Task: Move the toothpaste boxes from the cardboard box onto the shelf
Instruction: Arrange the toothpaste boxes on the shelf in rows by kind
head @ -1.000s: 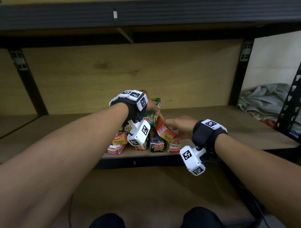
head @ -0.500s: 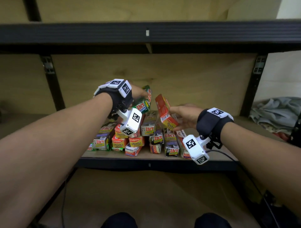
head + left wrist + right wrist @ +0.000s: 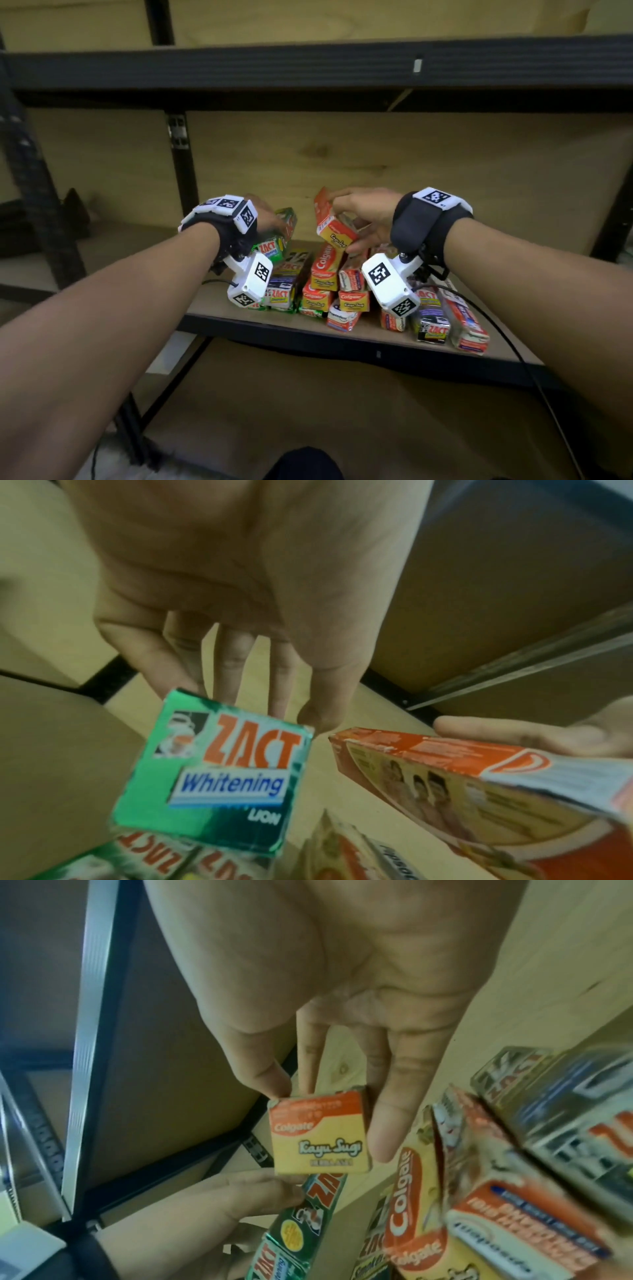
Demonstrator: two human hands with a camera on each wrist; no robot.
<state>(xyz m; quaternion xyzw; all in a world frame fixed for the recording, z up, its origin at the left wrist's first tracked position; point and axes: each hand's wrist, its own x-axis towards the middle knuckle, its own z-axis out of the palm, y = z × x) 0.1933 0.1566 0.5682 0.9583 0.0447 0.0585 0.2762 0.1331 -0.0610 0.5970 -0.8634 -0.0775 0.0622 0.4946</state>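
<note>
Left hand (image 3: 240,588) fingers clamp green Zact box (image 3: 219,777); right hand (image 3: 342,988) pinches orange Colgate box (image 3: 320,1134) ("Whitening" legible wrist view only).

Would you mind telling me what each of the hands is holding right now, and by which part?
The left hand holds a green Zact Whitening box along its length; the right hand pinches a Colgate Kayu Sugi box by its sides.

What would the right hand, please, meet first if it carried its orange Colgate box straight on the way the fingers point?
Probably the plywood back panel of the shelf: the right hand holds the orange Colgate box above the stacked boxes, though depth is unclear.
</note>
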